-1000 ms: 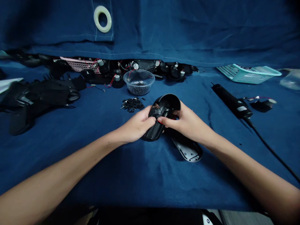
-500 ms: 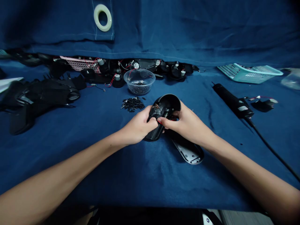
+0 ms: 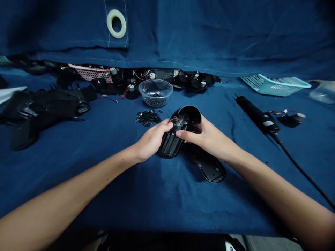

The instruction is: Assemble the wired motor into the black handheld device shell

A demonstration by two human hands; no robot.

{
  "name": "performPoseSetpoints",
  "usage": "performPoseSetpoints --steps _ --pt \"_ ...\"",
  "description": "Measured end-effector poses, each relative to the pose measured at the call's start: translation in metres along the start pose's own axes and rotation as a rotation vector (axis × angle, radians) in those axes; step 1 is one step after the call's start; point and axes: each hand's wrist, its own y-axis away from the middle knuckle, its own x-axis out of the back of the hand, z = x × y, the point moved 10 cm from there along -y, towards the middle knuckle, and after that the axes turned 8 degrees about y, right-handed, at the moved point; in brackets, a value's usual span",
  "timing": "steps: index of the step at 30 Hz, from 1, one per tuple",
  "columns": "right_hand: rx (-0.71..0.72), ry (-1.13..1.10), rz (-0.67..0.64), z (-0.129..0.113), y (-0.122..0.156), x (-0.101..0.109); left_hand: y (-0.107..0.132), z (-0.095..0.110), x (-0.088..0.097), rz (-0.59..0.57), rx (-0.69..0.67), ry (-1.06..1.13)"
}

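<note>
A black plastic housing (image 3: pixel 180 130), hollow with its open side up and a small spring at its rim, lies in the middle of the blue cloth. My left hand (image 3: pixel 151 139) grips its left side, thumb at the rim. My right hand (image 3: pixel 206 137) holds its right side, fingers pinched over the inner edge. A flat black cover piece (image 3: pixel 209 167) lies on the cloth just below my right hand. A pile of small black parts (image 3: pixel 147 116) sits a little beyond my left hand.
A clear bowl (image 3: pixel 155 92) of small dark bits stands behind the housing. Black shells (image 3: pixel 44 111) are heaped at the left, wired motor parts (image 3: pixel 146 78) along the back. A black corded tool (image 3: pixel 258 115) lies at the right, near a teal basket (image 3: pixel 274 84).
My left hand has slid lower along the housing and its ribbed side now shows. My right fingers shifted slightly over the rim. The view has tilted a little.
</note>
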Motion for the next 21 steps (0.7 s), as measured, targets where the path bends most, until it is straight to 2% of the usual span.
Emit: performPoseSetpoints --steps 4,8,17,21 --pt "-0.074 -0.031 0.089 0.003 0.002 0.006 0.0 0.014 -0.002 -0.014 -0.095 -0.07" --pt "-0.14 -0.207 0.122 0.005 0.006 0.004 0.003 0.027 -0.013 -0.077 -0.181 -0.071" --pt "-0.16 -0.416 0.166 0.01 0.009 -0.002 0.004 0.026 -0.018 -0.077 -0.222 -0.078" --pt "-0.107 -0.439 0.186 0.008 0.008 -0.003 0.005 0.025 -0.018 -0.066 -0.219 -0.074"
